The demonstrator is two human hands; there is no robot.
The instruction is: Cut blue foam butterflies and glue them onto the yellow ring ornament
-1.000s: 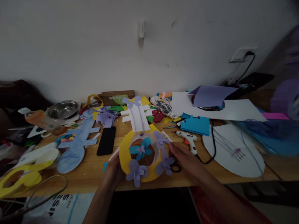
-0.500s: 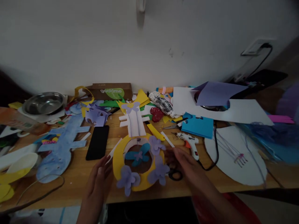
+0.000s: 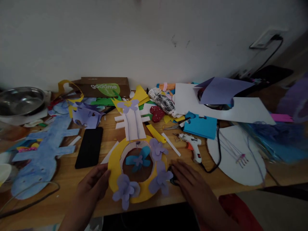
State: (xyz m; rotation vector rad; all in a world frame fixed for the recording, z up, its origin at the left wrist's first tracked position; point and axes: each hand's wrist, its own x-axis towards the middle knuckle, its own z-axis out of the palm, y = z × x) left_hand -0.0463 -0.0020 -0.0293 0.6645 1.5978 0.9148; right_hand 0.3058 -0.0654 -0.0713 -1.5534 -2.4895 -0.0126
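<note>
A yellow paper ring (image 3: 115,166) with purple paper flowers (image 3: 125,191) and a blue flower (image 3: 137,158) in its middle lies near the front edge of the wooden table (image 3: 72,179). My left hand (image 3: 92,183) touches the ring's left rim, fingers loosely curled. My right hand (image 3: 190,183) lies flat on the table just right of the ring, fingers stretched, partly covering dark scissors (image 3: 171,178).
A black phone (image 3: 89,151) lies left of the ring and a white glue gun (image 3: 192,143) with its black cord to the right. Paper scraps, a blue cut-out (image 3: 40,154), a steel bowl (image 3: 19,101), a cardboard box (image 3: 103,86) and white sheets (image 3: 243,110) crowd the table.
My view has shifted right and down. The ring now lies flat on the table. My left hand has slid from under it to its left rim, and my right hand has moved onto the scissors.
</note>
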